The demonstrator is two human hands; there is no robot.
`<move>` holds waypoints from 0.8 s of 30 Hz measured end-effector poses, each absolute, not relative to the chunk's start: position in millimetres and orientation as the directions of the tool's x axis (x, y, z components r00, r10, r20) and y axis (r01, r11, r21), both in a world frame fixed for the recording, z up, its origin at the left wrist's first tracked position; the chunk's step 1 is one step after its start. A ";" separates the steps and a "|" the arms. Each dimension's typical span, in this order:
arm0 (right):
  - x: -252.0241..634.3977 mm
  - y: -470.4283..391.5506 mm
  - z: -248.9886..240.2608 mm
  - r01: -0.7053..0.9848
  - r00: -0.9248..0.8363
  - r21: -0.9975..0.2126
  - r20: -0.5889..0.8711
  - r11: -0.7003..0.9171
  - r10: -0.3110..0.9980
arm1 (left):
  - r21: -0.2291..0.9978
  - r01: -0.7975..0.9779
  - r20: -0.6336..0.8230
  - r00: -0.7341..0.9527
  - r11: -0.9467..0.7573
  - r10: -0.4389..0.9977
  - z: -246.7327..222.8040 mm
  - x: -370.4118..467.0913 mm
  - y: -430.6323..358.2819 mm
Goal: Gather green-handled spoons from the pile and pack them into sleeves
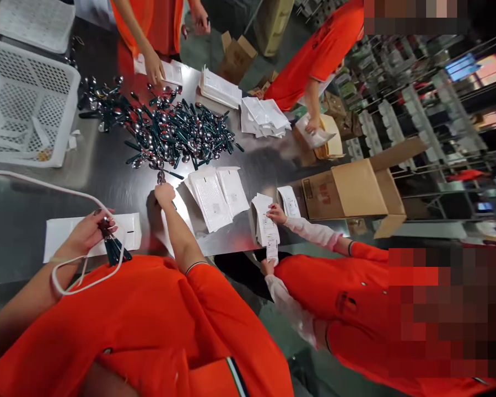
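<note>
Dark-handled utensils (pixel 182 132) lie heaped on the metal table (pixel 103 176). At the heap's near edge I have the right hand (pixel 164 194) closed around at least one; nearer and left of the heap, the left hand (pixel 86 231) grips a bunch.

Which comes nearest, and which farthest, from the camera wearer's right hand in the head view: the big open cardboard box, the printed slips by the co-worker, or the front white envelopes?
From the right hand:
1. White envelopes: just to its right.
2. Printed slips: farther right, under the co-worker's hand.
3. Cardboard box: far right, beyond the slips.
</note>
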State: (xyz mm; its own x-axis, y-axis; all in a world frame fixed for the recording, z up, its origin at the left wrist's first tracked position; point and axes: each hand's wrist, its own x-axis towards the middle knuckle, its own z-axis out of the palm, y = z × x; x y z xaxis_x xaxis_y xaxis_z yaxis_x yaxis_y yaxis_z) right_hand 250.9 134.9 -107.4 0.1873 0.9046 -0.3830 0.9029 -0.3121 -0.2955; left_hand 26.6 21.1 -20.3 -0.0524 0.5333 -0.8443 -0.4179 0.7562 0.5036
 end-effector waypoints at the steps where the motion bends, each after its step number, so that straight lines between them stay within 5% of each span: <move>1: 257.5 131.4 -106.7 0.898 0.213 -0.276 -0.407 -0.342 0.888 | 0.499 -0.419 -0.847 -0.053 0.758 0.528 -21.3 26.2 21.9; 14: 280.2 74.5 -128.5 0.987 0.116 -0.060 -0.399 -0.152 0.910 | 0.438 -0.450 -0.866 0.022 0.779 0.500 -36.4 32.8 23.5; 24: 294.1 173.8 -111.7 0.998 -0.024 -0.061 -0.337 0.004 0.941 | 0.397 -0.516 -0.875 0.038 0.759 0.483 -39.8 17.2 19.4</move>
State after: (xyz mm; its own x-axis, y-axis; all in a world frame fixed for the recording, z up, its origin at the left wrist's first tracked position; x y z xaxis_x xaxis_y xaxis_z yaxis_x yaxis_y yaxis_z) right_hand 294.1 173.8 -111.7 -0.0243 0.9410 -0.3375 0.9981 0.0040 -0.0608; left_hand 17.2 19.4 -39.8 0.0384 0.4831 -0.8747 -0.5162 0.7591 0.3966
